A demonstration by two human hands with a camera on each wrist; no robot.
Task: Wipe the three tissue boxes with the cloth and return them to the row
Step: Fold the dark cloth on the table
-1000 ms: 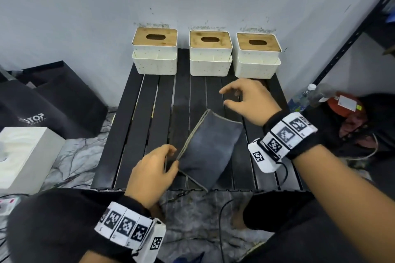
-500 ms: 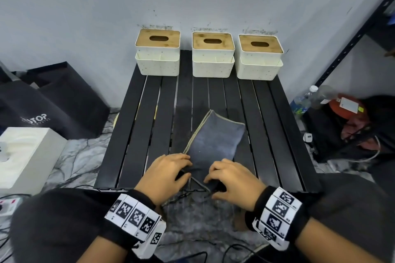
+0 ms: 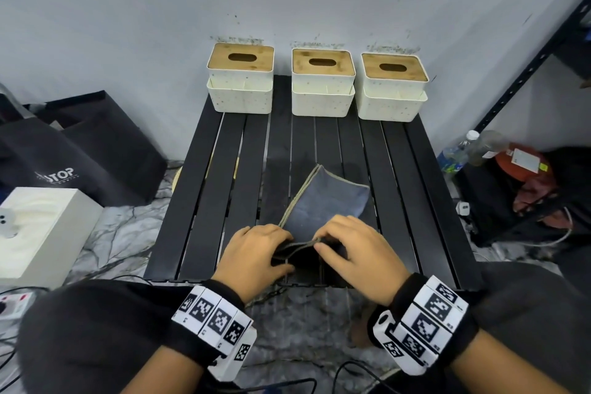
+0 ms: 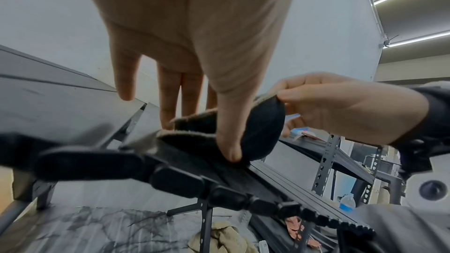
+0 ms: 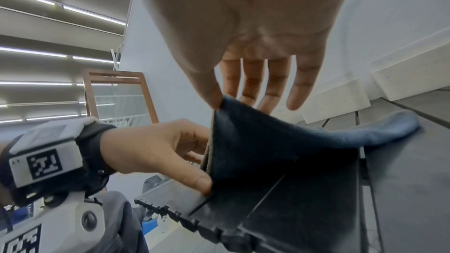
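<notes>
3 tissue boxes (image 3: 323,81), 1 cloth (image 3: 326,201), 2 hands (image 3: 307,249)

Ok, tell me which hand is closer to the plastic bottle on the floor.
Right. The right hand pinches the cloth at the table's near edge, on the bottle's side; the left hand grips the same cloth farther away.

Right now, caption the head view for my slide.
Both hands pinch the cloth; three tissue boxes wait behind.

tissue boxes (image 3: 323,81): 3; cloth (image 3: 329,201): 1; hands (image 3: 252,256): 2; table (image 3: 204,189): 1; water bottle (image 3: 455,153): 1
</notes>
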